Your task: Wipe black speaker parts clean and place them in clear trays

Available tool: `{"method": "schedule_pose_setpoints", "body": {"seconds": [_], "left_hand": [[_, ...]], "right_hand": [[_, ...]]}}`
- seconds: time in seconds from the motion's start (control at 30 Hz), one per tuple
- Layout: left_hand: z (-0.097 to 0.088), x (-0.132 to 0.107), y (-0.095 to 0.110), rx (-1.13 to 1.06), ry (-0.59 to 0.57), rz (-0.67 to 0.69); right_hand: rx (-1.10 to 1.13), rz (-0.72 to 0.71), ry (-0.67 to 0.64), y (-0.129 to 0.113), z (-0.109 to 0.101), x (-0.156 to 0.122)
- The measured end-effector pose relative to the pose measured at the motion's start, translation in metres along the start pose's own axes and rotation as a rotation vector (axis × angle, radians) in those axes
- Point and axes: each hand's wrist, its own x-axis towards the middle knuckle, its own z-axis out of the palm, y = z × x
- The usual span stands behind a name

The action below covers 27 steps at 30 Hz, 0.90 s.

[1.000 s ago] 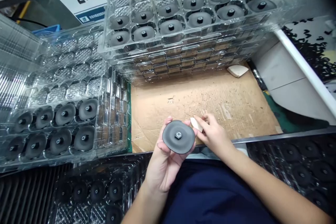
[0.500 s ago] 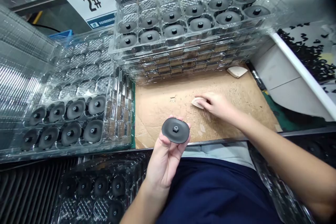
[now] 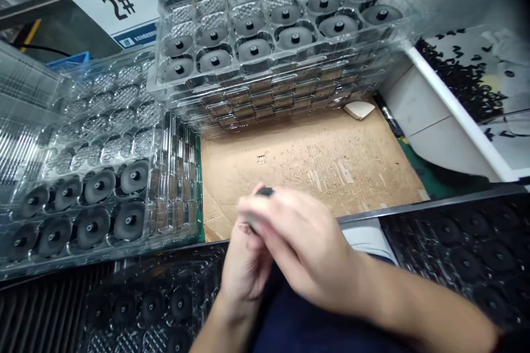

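Note:
My left hand [image 3: 245, 265] is closed around a black oval disc [image 3: 265, 192], just past the near edge of the cardboard. Only a little dark part of that disc shows between the fingers. Over it lies my right hand [image 3: 302, 237], blurred, with its fingers curled against the disc and the left fingers. The pale wedge-shaped pad that it pinched earlier is gone from the cardboard; inside the right hand it is hidden. Another pale wedge-shaped pad [image 3: 359, 110] rests at the far right of the cardboard sheet [image 3: 298, 154].
Stacked clear trays [image 3: 248, 88] with black discs stand behind the cardboard. More clear trays [image 3: 165, 187] are at left. Dark trays [image 3: 464, 248] of discs lie low on both sides. A white bin [image 3: 459, 113] with small black clips is at right.
My right hand has left the cardboard, taking the pale pad, and moved left and nearer onto the disc in my left hand. The whole view has shifted slightly.

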Motion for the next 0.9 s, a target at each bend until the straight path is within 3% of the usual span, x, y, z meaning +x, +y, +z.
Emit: {"method": "schedule_pose_setpoints", "body": {"seconds": [0.1,0.17,0.27,0.37,0.43,0.57,0.7,0.83,0.9], "left_hand": [[0.001,0.001,0.002,-0.011,-0.064,0.054],[0.005,0.001,0.0,0.013,-0.092,0.035],[0.012,-0.003,0.0,0.027,-0.121,0.038],[0.013,-0.005,0.006,0.019,-0.128,0.041],[0.013,-0.003,0.009,0.017,-0.142,0.004],[0.02,0.003,0.006,-0.001,-0.124,0.029],[0.029,0.004,0.005,0.004,-0.111,0.036],[0.025,0.004,0.004,0.011,-0.086,0.076],[0.022,0.006,0.001,0.004,-0.085,0.059]], "right_hand": [[0.127,0.042,-0.16,-0.002,-0.007,-0.004],[0.049,0.065,-0.104,-0.002,-0.008,-0.001],[-0.062,-0.01,0.051,-0.001,-0.006,0.002],[0.037,-0.066,-0.042,0.002,-0.013,-0.007],[0.029,0.004,-0.103,0.004,-0.022,-0.017],[-0.191,0.125,0.002,0.002,-0.035,-0.024],[-0.093,0.026,-0.017,0.0,-0.035,-0.017],[-0.105,0.125,-0.009,0.003,-0.033,-0.014],[-0.127,0.093,0.016,0.004,-0.032,-0.015]]}}
